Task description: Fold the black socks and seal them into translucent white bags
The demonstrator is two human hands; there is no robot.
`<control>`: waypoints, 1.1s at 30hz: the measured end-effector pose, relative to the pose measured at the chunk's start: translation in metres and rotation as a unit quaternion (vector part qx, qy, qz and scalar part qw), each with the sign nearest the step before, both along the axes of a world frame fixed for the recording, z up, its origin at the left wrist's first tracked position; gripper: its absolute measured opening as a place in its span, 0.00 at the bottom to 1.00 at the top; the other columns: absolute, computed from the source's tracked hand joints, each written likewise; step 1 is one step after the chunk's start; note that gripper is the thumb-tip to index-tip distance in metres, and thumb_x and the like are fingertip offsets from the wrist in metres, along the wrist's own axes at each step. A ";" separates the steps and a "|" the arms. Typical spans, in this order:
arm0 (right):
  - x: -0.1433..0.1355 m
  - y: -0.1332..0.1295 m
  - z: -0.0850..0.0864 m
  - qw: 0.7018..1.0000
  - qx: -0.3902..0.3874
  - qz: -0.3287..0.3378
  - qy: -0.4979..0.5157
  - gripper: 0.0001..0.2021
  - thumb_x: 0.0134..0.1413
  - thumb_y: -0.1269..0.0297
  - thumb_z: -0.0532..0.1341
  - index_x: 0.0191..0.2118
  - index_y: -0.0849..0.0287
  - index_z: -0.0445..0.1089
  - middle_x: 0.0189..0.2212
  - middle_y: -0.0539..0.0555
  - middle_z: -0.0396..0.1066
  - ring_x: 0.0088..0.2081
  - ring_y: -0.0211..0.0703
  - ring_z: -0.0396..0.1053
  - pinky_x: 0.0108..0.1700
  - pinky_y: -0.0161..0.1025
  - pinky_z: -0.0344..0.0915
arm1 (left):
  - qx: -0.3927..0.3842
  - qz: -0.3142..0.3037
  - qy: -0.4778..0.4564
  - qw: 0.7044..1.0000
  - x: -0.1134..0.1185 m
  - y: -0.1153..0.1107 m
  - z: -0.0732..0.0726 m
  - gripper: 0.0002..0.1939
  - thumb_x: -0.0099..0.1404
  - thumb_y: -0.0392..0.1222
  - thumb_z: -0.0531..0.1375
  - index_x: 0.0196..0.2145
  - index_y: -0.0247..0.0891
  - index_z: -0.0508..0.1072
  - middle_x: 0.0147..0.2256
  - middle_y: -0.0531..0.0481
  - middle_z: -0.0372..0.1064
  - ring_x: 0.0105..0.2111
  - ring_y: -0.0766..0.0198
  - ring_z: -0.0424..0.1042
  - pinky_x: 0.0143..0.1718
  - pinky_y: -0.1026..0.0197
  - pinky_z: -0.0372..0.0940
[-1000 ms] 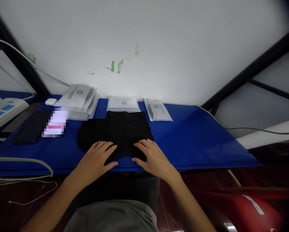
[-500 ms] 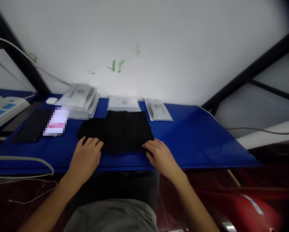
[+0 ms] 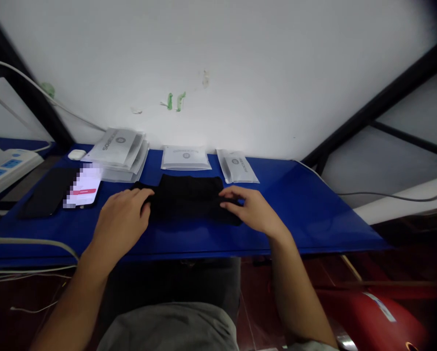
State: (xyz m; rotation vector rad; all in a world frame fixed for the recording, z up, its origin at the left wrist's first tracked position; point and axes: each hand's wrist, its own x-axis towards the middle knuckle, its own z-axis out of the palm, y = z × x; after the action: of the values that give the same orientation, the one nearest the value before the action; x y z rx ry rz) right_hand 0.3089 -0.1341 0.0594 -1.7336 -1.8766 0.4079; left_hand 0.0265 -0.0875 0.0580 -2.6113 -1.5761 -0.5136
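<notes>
A piece of black cloth (image 3: 191,197), doubled over, lies between my hands on the blue table (image 3: 294,209); what kind of garment it is, I cannot tell. My left hand (image 3: 123,217) grips its left side, with thumb and fingers closed on the fabric. At the right side, my right hand (image 3: 251,207) pinches the cloth's edge between thumb and fingers. The near edge is lifted and folded back toward the far side. Just beyond the cloth lies a flat frosted pouch (image 3: 186,157) with a printed logo.
Several frosted pouches (image 3: 118,148) are stacked at the back left, and another pouch (image 3: 237,165) lies at the back right. Left of the cloth are a lit phone (image 3: 83,187) and a dark tablet-like slab (image 3: 48,192). A power strip (image 3: 11,168) stands farther left; a white wall rises behind.
Both hands have moved away from the table's front edge, carrying the cloth's near edge up and over. The cloth now looks shorter from front to back.
</notes>
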 end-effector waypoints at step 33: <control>-0.020 -0.001 -0.052 0.965 0.022 0.046 -0.256 0.16 0.53 0.80 0.53 0.44 0.58 0.69 0.41 0.56 0.73 0.44 0.48 0.70 0.57 0.51 0.59 | -0.013 -0.093 0.077 0.993 0.022 0.002 -0.052 0.20 0.61 0.26 0.47 0.45 0.37 0.73 0.46 0.40 0.70 0.46 0.52 0.68 0.45 0.49 0.65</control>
State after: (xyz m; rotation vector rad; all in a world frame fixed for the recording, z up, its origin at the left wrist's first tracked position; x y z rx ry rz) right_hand 0.2885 -0.1354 0.0075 -1.8501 -2.3047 -0.0635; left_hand 0.0481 -0.0859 0.0062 -2.7573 -1.3122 -0.2943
